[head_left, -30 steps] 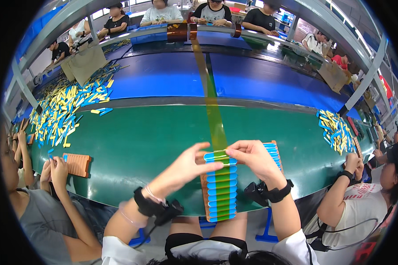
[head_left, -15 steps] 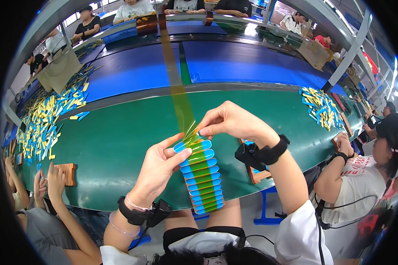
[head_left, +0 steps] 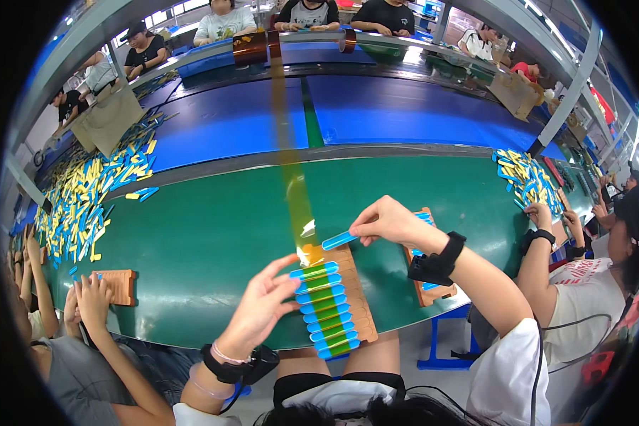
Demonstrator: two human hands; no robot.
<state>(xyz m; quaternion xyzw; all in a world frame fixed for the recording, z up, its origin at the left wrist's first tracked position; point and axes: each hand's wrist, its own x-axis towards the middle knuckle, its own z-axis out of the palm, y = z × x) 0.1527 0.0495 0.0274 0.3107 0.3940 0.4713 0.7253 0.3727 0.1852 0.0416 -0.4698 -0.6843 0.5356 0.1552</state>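
Note:
In front of me a strip of blue sticks, joined down the middle by yellowish transparent tape, overlaps a brown wooden grooved block. The block's grooves show along the strip's right side. From the strip's far end the tape runs away to a roll. My left hand is open, its fingers spread, with fingertips at the strip's left edge and by the tape. Between thumb and fingers, my right hand pinches one loose blue stick just right of the tape, above the block's far end.
Brown amber tape rolls hang on the far rail. Heaps of blue and yellow sticks lie left and right. Another grooved block with blue sticks stands by my right wrist. Co-workers sit on both sides and opposite.
My right hand has moved right, away from the tape, and a blue stick now shows in it. The strip has shifted left relative to the block, baring its grooves. My left hand's fingers have spread.

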